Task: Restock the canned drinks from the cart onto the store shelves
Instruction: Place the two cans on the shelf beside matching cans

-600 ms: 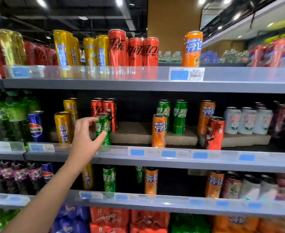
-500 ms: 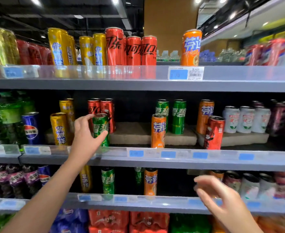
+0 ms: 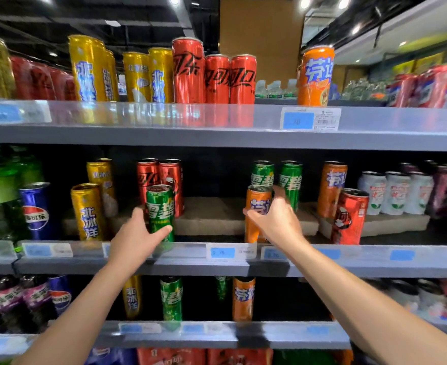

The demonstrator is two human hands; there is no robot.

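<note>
Hands (image 3: 135,238) (image 3: 277,219) grip slim green (image 3: 160,209) & orange cans (image 3: 256,206)

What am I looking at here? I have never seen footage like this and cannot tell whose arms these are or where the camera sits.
There is no machine: the camera is worn on a person's head, looking forward at store shelves, so both bare arms are the wearer's own. The left hand grips a green can standing at the front of the middle shelf. The right hand wraps around an orange can on the same shelf. Around them stand yellow, red, blue, green and orange cans, with blue price tags along the shelf edges.
</note>
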